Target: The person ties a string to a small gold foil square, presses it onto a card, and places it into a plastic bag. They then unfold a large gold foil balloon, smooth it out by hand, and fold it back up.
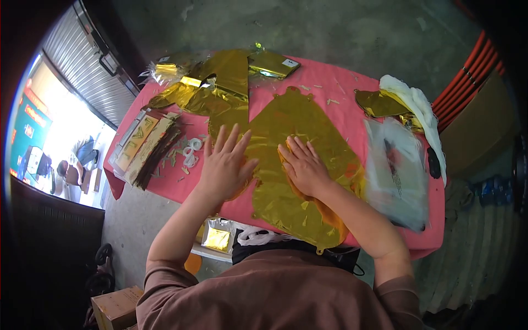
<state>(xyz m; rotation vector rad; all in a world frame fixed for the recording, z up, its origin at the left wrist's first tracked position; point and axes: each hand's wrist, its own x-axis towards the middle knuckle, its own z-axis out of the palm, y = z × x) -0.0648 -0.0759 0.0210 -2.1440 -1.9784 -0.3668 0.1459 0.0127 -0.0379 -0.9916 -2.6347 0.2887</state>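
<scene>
A large flat sheet of shiny gold foil (275, 118), like an uninflated foil balloon with small tabs on its edge, lies on the pink tablecloth (338, 99) in front of me. My right hand (306, 169) rests flat on its middle, fingers extended and slightly apart. At the foil's left edge is my left hand (225, 169), palm down with fingers spread wide. Neither hand grips anything. Orange reflections of my hands and right forearm show in the foil.
More crumpled gold foil (234, 77) and a folded gold pack (273, 64) lie at the back. Stacked flat packets (142, 144) and white ribbon (191, 151) are on the left. Clear plastic bags (396, 181) and white cloth (410, 94) lie right. A person (82, 157) is outside the doorway.
</scene>
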